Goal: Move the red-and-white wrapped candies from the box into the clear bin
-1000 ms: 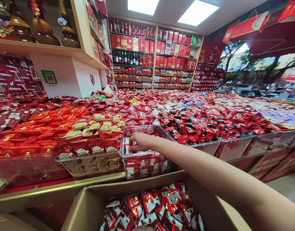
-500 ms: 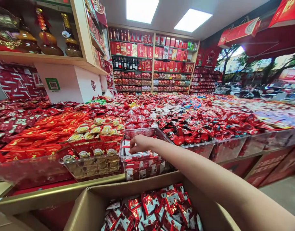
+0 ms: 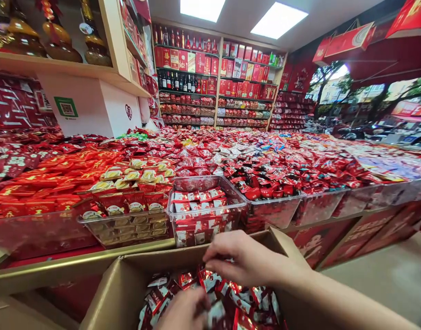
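A brown cardboard box [image 3: 103,293] stands open at the bottom of the view, filled with small red-and-white candy packets [image 3: 241,318]. Over these packets my right hand [image 3: 239,256] hangs with loosely bent fingers, the thumb a little apart from them and nothing visible in it. My left hand [image 3: 186,311] is low in the box among the packets; motion blurs its fingers, so its grip is unclear. Just beyond the box, a clear plastic bin [image 3: 172,211] contains rows of similar red-and-white packets [image 3: 199,197].
Bins of red durian packets [image 3: 124,204] and orange-red packets [image 3: 55,206] adjoin on the left. To the right are further clear bins [image 3: 272,213] heaped with wrapped sweets. A gold-coloured edge [image 3: 76,261] runs along the display's front. Shelves [image 3: 217,82] of bottles and boxes line the back.
My right hand has left the clear bin and come back over the cardboard box. My left hand has entered view in the box. The view has shifted slightly.
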The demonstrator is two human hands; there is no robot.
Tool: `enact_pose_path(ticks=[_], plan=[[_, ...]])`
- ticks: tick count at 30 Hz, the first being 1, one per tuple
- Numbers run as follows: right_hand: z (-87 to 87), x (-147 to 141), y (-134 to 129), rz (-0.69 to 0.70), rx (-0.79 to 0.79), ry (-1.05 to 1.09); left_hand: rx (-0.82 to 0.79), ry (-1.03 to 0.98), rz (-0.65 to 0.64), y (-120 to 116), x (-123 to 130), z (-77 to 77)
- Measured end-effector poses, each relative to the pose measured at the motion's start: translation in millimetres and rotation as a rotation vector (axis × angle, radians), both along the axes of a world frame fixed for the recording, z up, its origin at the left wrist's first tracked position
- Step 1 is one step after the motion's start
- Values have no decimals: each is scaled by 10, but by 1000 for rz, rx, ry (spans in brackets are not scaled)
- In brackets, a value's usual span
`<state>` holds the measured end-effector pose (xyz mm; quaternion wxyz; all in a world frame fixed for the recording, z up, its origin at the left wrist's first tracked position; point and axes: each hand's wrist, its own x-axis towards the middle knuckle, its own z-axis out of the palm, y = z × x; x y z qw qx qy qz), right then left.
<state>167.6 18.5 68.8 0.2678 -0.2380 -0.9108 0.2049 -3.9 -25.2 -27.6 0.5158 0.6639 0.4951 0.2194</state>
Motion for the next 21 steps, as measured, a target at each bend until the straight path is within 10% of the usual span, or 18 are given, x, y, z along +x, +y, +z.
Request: enact_pose_path(ticks=[5,9,21], plan=[[-613,128,-123,-187,-594,170,-22,-350,187,141,-60,206],[-635,75,-78,-158,-1078,488,-68,-520,321,111,-21,275],[-584,52,-77,-301,-1168,693,-204,-581,307,37,58,328]])
